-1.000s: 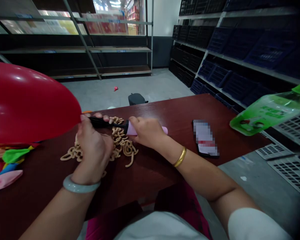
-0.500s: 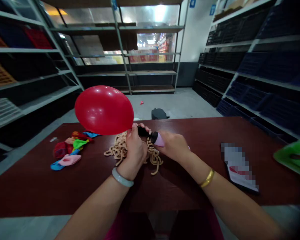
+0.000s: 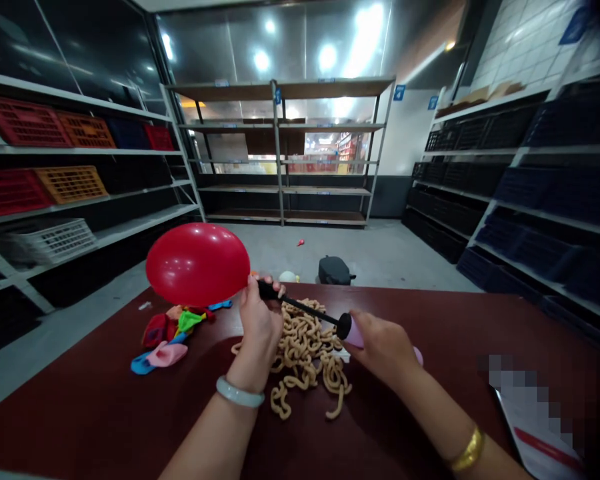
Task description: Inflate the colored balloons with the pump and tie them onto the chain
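A swollen red balloon (image 3: 197,265) points left from my left hand (image 3: 260,320), whose fingers are closed around its neck and the black nozzle end of a hand pump. My right hand (image 3: 385,347) grips the pump's lilac barrel (image 3: 355,333). Between the hands the pump's black rod (image 3: 310,309) is drawn out. Under it lies a heap of tan, rope-like curled pieces (image 3: 305,347) on the table. Left of my left hand rest several limp balloons (image 3: 167,353) in pink, blue, green and red. The balloon's neck is hidden by my fingers.
The dark red-brown table (image 3: 105,413) spans the front. A phone-like flat object (image 3: 540,420), partly blurred, lies at right. Beyond the table, a dark grey bag-like object (image 3: 335,270) and a small red item (image 3: 301,243) are on the floor. Shelves with crates (image 3: 70,183) line the sides.
My right hand has moved away from the left, exposing the pump's rod between them. The view has tilted upward. The balloon remains at my left hand and looks about the same size.
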The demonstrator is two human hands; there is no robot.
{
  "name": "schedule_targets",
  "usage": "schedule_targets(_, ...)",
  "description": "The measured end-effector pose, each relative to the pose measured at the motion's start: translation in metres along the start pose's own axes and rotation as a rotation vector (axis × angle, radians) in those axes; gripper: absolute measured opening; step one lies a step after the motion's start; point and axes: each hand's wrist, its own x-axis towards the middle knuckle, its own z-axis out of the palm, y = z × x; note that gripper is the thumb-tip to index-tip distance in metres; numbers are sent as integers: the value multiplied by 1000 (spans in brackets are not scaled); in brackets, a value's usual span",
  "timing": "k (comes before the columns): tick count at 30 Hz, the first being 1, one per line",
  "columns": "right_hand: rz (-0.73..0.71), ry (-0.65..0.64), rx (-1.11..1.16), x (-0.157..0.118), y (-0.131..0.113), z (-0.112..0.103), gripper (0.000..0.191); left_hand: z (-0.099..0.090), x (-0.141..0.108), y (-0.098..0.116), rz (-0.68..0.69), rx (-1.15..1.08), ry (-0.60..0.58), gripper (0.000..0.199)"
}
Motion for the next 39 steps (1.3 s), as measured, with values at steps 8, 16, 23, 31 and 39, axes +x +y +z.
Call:
schedule_targets(8,54,-17,68,-1,-15,-6,43,13,-56,-48,-217,8,68,23)
schedule_targets(16,77,-9,139,-3,-27,-4,41,14,-79,-57,-261,40,31,25)
schedule_targets(23,68,9,133,-1,-24,-5,35,13,-43,-32,-165,67,29,25)
schedule_targets(31,75,10,147,1,-17,-3,40,-1,14,20,-87,59,116,12)
schedule_targets(39,107,1,123,2,-18,3,46,5,-23,-22,-61,50,19,20)
